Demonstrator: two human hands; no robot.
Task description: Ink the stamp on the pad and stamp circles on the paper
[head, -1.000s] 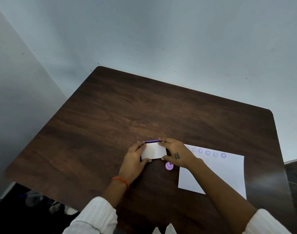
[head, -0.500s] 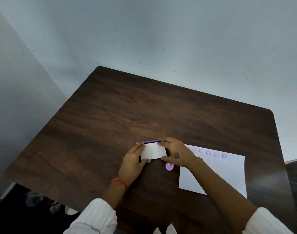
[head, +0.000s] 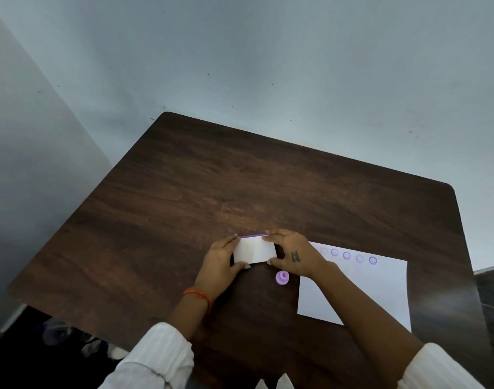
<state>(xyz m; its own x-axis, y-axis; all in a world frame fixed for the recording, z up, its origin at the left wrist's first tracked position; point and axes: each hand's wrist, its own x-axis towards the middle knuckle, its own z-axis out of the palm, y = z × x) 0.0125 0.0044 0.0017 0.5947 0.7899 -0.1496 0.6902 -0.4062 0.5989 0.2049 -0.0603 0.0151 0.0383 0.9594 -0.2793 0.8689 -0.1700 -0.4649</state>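
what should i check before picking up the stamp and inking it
1. Small white ink pad case open: cannot tell; only a purple edge shows along its far side.
2. Case steadied: ok, left hand and right hand hold its ends.
3. A hand free: not ok.
4. Purple round stamp within reach: ok, untouched near the right wrist.
5. White paper sheet has room: ok, one row of circles only.

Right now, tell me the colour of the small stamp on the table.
Light purple; the stamp shows best in the head view, standing free by the right wrist.
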